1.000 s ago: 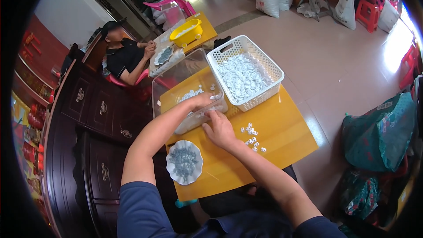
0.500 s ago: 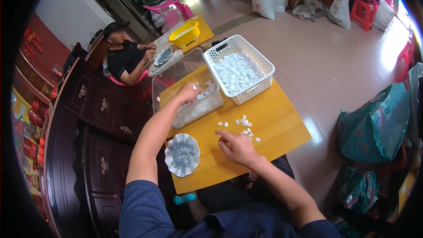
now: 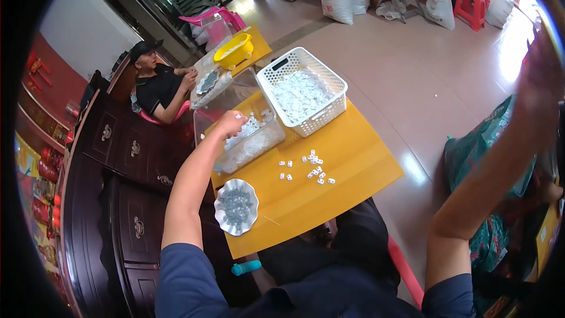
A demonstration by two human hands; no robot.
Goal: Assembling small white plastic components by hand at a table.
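My left hand (image 3: 230,124) is over the near side of a clear plastic bin (image 3: 259,144) that holds small white plastic pieces. Its fingers are closed, and a small white piece (image 3: 238,116) shows at them. My right arm is raised at the far right edge, and the right hand (image 3: 542,62) is smeared by motion and dark, so its fingers cannot be made out. Several small white pieces with dark marks (image 3: 313,158) lie loose on the yellow table (image 3: 353,171). A scalloped white dish (image 3: 253,215) of small grey transparent parts stands at the table's left edge.
A white perforated basket (image 3: 323,119) full of white pieces stands behind the bin. Across from me, a person in a black cap (image 3: 158,85) sits by a yellow tub (image 3: 234,53). A dark drawer cabinet (image 3: 135,176) borders the left; a green bag (image 3: 465,156) stands right.
My right hand has swung from over the table up to the far right. Two more loose pieces lie beside the pair on the table. My left hand stays over the bin.
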